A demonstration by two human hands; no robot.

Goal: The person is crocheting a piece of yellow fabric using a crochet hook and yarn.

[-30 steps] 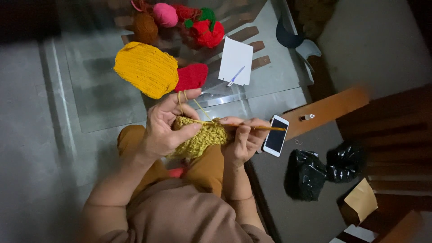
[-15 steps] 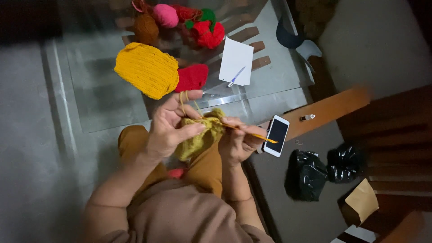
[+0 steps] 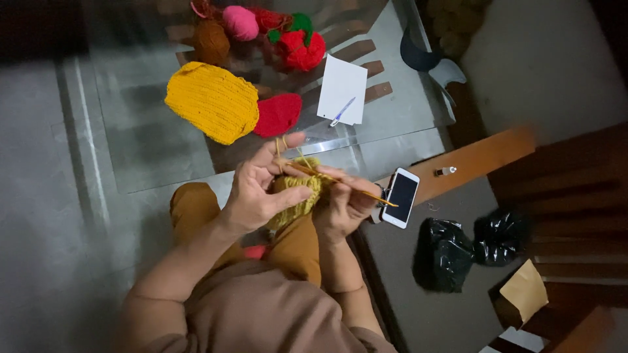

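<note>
Two hands (image 3: 258,189), seemingly nearer glass table (image 3: 144,131).

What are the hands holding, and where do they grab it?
The left hand pinches the top edge of the green knitting, yarn looped over a finger. The right hand grips the hook around its middle.

ahead of hands: yellow knitted piece (image 3: 212,101) and red knitted piece (image 3: 277,114) lie close, blocking a forward reach | right: phone (image 3: 400,197) just beside right hand (image 3: 347,206); black bags (image 3: 471,252) farther off | left: bare glass table (image 3: 140,144) beside left hand (image 3: 258,193), open passage | far edge: yarn balls (image 3: 261,33), paper with pen (image 3: 343,98)
</note>
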